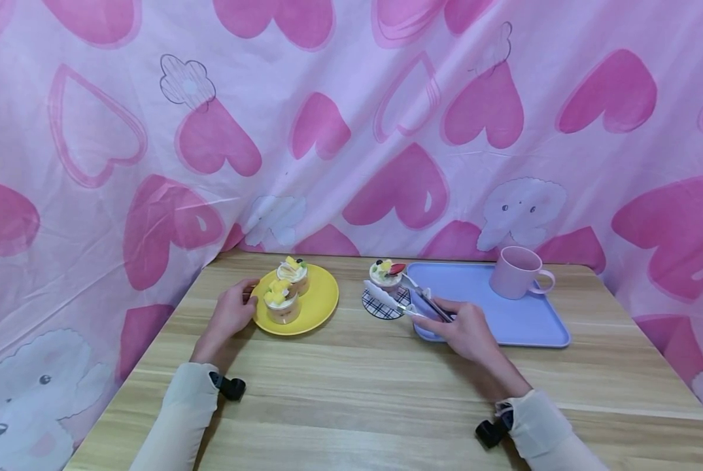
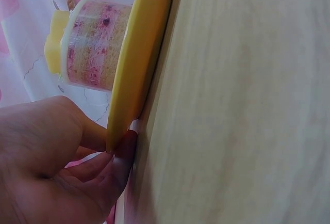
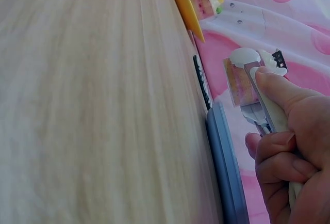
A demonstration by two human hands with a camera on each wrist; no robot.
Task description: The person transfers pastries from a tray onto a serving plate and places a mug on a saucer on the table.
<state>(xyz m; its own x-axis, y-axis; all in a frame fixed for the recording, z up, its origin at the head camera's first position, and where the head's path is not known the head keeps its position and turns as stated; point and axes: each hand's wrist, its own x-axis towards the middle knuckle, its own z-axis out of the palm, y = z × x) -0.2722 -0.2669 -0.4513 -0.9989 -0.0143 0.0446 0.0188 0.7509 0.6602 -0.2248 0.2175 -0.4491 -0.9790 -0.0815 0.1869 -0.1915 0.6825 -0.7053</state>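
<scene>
My left hand (image 1: 231, 316) pinches the near-left rim of a yellow plate (image 1: 323, 306), thumb on top and fingers under the edge. Two clear dessert cups stand on that plate: a front one (image 1: 282, 311) with yellow fruit cubes and one behind (image 1: 295, 269). In my right hand (image 1: 466, 330) is a pair of tongs (image 1: 382, 296) with pale scoop-shaped tips. Between those tips sits a third dessert cup (image 1: 380, 269), topped with cream and a red fruit slice. The right wrist view shows this cup (image 3: 238, 85) raised off the table, over a round checked coaster (image 1: 380, 310).
A lilac-blue tray (image 1: 528, 330) lies on the right, partly under the right hand. On its far right part stands a pink mug (image 1: 513, 273), handle to the right. Behind the wooden table (image 1: 339, 399) hangs a pink heart-patterned curtain (image 1: 327, 78).
</scene>
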